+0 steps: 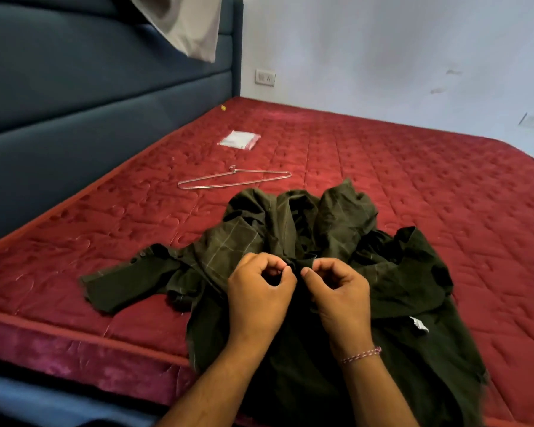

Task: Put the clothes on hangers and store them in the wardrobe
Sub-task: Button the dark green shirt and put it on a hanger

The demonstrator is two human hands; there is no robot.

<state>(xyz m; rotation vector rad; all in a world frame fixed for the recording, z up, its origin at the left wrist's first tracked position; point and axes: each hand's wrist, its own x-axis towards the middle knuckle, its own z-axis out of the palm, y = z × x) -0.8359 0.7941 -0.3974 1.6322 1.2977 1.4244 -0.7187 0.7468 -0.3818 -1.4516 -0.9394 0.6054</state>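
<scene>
Shirt: a dark green shirt [336,241] with thin pale checks lies crumpled on the red mattress [413,186], its lower part hanging over the mattress's near edge toward the person.
Left hand: the left hand [259,291] sits on the middle of the shirt, fingers curled in, thumb and fingertips pinching a small fold of the cloth.
Right hand: the right hand [339,291] is just beside the left on the same fold, fingers curled, thumb pressed to the fabric; a red-and-white thread band [362,355] circles its wrist.
Sleeve: one sleeve [130,278] of the shirt stretches out flat to the left.
Hanger: a bare wire hanger [233,179] lies flat on the mattress, just beyond the shirt, apart from it.
Packet: a small clear plastic packet [239,140] lies farther beyond the shirt, past the hanger.
Headboard: a dark blue padded headboard [90,97] rises left of the shirt.
Label: a white label [419,324] shows on the shirt, right of the hands.
</scene>
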